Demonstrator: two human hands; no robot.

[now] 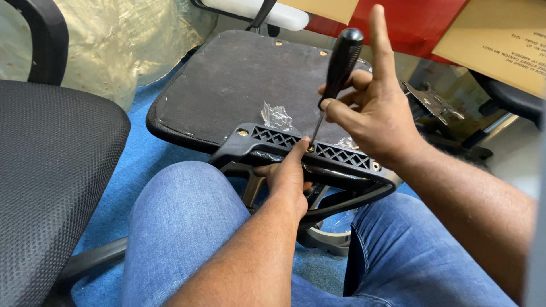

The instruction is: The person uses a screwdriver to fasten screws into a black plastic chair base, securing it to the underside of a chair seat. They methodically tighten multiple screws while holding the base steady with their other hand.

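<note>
My right hand (372,108) grips a black-handled screwdriver (340,62), index finger pointing up, the tip set down into a hole in a black plastic chair bracket (347,165). My left hand (287,176) holds the bracket's front edge, thumb pressed beside the screwdriver tip. The bracket rests on the underside of an upturned black seat pad (227,79) that leans against my knees. A brass screw (243,133) sits at the bracket's left end.
A mesh office chair seat (51,170) stands at the left. Crumpled clear plastic (277,116) lies on the pad. A metal plate (432,102) and cardboard boxes (500,34) are at the right. Blue carpet (136,159) covers the floor.
</note>
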